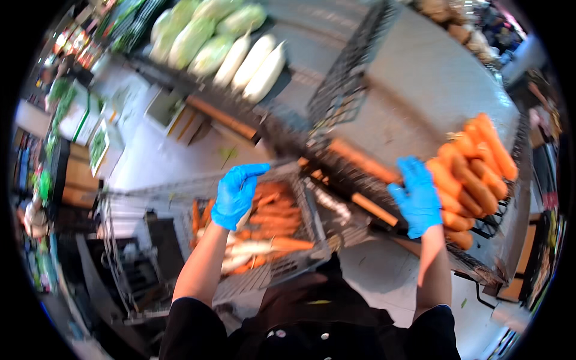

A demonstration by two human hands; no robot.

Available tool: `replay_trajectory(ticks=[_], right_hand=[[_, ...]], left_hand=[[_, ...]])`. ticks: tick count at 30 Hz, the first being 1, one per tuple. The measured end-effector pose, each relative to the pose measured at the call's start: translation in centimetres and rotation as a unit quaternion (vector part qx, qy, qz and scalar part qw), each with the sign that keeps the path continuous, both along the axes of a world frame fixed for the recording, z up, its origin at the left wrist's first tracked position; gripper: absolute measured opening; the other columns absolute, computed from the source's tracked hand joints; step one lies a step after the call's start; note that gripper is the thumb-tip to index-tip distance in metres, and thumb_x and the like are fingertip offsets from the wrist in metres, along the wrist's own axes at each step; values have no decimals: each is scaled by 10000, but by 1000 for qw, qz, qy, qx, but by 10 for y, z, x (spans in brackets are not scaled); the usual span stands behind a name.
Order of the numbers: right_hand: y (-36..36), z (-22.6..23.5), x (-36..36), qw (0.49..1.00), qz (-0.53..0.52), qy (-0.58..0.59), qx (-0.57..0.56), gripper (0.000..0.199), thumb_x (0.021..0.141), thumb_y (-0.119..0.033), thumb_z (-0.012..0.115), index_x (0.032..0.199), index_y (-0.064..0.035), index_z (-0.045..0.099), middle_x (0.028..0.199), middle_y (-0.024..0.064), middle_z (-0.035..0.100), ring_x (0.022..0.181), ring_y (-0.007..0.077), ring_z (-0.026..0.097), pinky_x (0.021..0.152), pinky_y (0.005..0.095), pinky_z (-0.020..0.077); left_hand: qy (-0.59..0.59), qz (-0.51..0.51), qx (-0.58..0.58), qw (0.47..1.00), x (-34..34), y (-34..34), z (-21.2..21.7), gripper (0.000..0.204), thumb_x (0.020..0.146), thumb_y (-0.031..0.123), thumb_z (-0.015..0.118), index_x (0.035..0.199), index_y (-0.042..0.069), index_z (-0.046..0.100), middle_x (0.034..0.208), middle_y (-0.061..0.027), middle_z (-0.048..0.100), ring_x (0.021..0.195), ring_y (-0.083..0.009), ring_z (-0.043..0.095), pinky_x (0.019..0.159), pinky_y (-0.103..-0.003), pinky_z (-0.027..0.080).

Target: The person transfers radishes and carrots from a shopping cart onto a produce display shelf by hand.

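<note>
My left hand (235, 195), in a blue glove, hangs over a grey plastic crate (315, 222). Its index finger points to the right, the others are partly bent, and nothing shows in it. Inside the crate lie orange carrots (276, 217) and some white radishes (240, 255). My right hand (416, 195), gloved alike, has its fingers spread at the front edge of the display stand, just left of a pile of carrots (471, 174). Beyond its fingertips, along the edge, lies a long orange piece (363, 161), too blurred to tell if it is a carrot.
A black mesh divider (348, 72) crosses the grey display stand (432, 78). Left of it lie white radishes (258, 66) and pale green cabbages (198, 36). White boxes (81, 114) with greens stand on the floor at left. A metal cart (114, 240) is beside the crate.
</note>
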State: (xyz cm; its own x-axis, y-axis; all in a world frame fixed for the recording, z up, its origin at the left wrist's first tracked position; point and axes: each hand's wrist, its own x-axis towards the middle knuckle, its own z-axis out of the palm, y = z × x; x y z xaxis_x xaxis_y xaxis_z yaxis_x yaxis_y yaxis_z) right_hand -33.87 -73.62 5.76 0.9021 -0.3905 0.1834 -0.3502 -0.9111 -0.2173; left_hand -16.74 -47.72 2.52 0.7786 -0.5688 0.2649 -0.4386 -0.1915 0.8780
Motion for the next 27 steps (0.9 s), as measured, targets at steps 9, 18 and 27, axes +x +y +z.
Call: replay_trajectory(ticks=[9,18,27], right_hand=[[108,-39,11,898,177,233,327,185,648,-140,425,794,-46,487,793,120,477,701,258,466,631,325,380],[184,-181,52,753,265,559,223,224,658,-190,380,801,-54,488,732,123,519,639,239,529,605,327,416],[224,-247,84,858,275,418,117,316,610,-113,455,915,-40,412,906,154,442,836,272,438,670,362,381]], left_hand=[[436,-234,584,643,-54,55,-97,229,655,222,398,726,46,526,743,-147,516,696,-258,499,609,-343,378],[404,-216,582,672,-107,45,-182,448,674,207,410,1085,55,315,1094,-141,351,959,-275,395,759,-362,351],[391,-147,543,729,-128,56,-230,301,673,201,392,921,51,474,941,-160,468,859,-271,464,708,-354,378]])
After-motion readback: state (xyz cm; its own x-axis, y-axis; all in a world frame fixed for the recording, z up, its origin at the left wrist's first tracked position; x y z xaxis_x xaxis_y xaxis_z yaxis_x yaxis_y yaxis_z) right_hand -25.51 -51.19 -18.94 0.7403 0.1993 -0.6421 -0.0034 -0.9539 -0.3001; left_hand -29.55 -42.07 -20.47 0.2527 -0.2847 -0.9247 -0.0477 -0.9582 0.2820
